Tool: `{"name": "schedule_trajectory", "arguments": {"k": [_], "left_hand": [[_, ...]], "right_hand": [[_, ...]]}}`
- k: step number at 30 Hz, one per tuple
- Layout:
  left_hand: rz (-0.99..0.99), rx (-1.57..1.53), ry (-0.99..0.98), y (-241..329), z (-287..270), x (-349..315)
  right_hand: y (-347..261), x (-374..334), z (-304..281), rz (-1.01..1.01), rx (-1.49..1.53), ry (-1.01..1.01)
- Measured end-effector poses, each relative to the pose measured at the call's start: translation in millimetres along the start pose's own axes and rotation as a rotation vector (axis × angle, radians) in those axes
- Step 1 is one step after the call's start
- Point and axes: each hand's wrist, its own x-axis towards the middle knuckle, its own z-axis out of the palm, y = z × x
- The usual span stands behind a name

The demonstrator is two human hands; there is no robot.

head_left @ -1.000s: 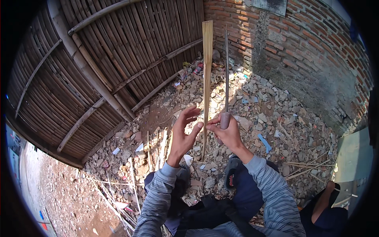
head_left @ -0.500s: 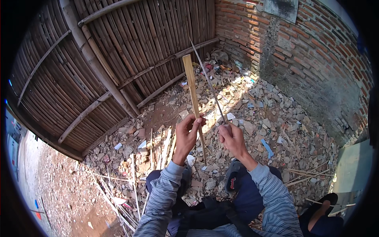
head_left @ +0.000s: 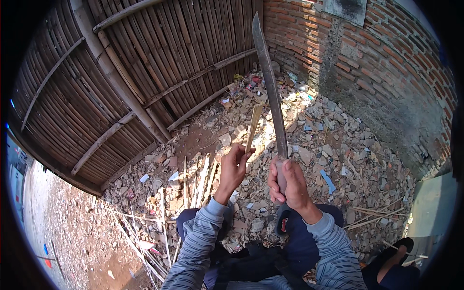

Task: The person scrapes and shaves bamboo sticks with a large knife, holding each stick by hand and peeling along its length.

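Observation:
My right hand [head_left: 293, 186] is wrapped round the handle of a machete [head_left: 272, 89]. Its long dark blade points up and away, with the flat side turned toward me. To its left, my left hand [head_left: 235, 166] pinches a narrow split strip of bamboo [head_left: 254, 124] between thumb and fingers. The strip leans slightly right and its top end stands close to the blade, with a gap between them. Fingers hide the strip's lower part.
Rubble and stones [head_left: 309, 130] cover the ground. Cut bamboo strips [head_left: 140, 244] lie at lower left, more [head_left: 377, 215] at right. A bamboo wall [head_left: 193, 43] and a brick wall [head_left: 396, 67] meet ahead. Another person's foot [head_left: 398, 253] shows at lower right.
The machete has turned from edge-on to flat-on and its tip has risen. The bamboo strip has tilted away, its top now lower and farther right. Both hands have shifted slightly.

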Motion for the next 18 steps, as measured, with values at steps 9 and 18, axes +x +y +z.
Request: {"name": "schedule_trajectory", "arguments": {"k": [9,18], "left_hand": [[-0.039,0.022,-0.036,-1,8,-1],[-0.052,0.015,-0.008,3,8,-2]], "right_hand": [[-2,-13,1,-0.064,-0.042,-0.107],[-6,-11,5,-0.149,-0.239,-0.077]]}}
